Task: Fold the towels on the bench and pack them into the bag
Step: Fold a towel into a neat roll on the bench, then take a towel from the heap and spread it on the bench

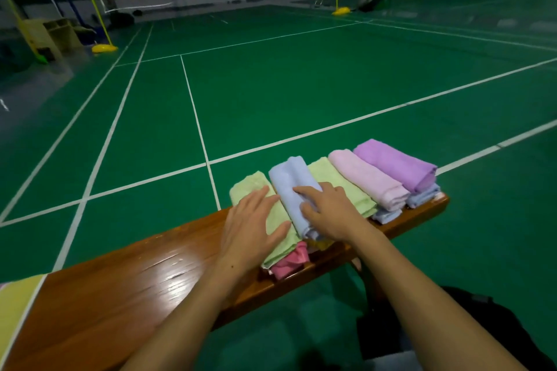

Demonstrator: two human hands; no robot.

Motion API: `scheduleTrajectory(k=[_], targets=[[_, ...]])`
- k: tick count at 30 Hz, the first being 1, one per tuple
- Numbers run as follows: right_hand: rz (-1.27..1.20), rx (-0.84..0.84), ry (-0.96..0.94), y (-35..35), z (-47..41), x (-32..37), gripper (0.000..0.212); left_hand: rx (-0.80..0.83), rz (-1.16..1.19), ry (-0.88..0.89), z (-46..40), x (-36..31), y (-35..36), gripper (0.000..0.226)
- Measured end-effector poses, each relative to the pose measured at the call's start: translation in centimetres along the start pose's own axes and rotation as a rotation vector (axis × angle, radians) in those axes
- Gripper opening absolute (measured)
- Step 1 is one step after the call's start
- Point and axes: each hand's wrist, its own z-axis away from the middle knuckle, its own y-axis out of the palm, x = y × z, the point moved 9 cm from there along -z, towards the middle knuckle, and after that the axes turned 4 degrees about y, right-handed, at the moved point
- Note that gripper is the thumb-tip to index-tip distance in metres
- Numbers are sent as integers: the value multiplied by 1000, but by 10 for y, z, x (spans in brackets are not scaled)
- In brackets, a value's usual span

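On the far end of the glossy wooden bench (126, 289) lies a row of folded towels, side by side. From left to right sit a light green towel (256, 182), a pale blue towel (291, 184), a second green towel (334, 181), a pink towel (366, 178) and a purple towel (394, 164). More light blue cloth (422, 196) shows under the pink and purple ones, and a darker pink towel (294, 260) pokes out beneath the left green one at the bench's near edge. The left hand (251, 229) rests flat on the left green towel, its fingers straight and spread. The right hand (327, 205) lies on the pale blue towel, its fingers (304, 190) lightly bent and pressing into the cloth. A dark bag (488, 319) sits on the green court floor (271, 93) below the right forearm, partly hidden. A yellowish cloth (15, 307) covers the bench's near left end.
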Motion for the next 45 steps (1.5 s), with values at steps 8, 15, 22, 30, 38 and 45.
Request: scheduleTrajectory(k=[8,15,22,30,38,45], targets=[[99,-287,-103,-34,23,35,40,-33,239,32,15,12,-37,61],[-158,-453,-437,-25,42,139,30,-83,114,16,67,69,-109,45],[-214,-216,-597,65,41,270,28,-36,-85,-254,172,211,-170,40],[-405,242,-561,210,60,401,26,25,-273,-763,322,353,-225,38],[-623,503,-344,296,73,459,30,68,-350,-846,367,374,-219,23],[-1033,759,-52,336,79,483,27,-86,-7,-848,362,382,-229,17]])
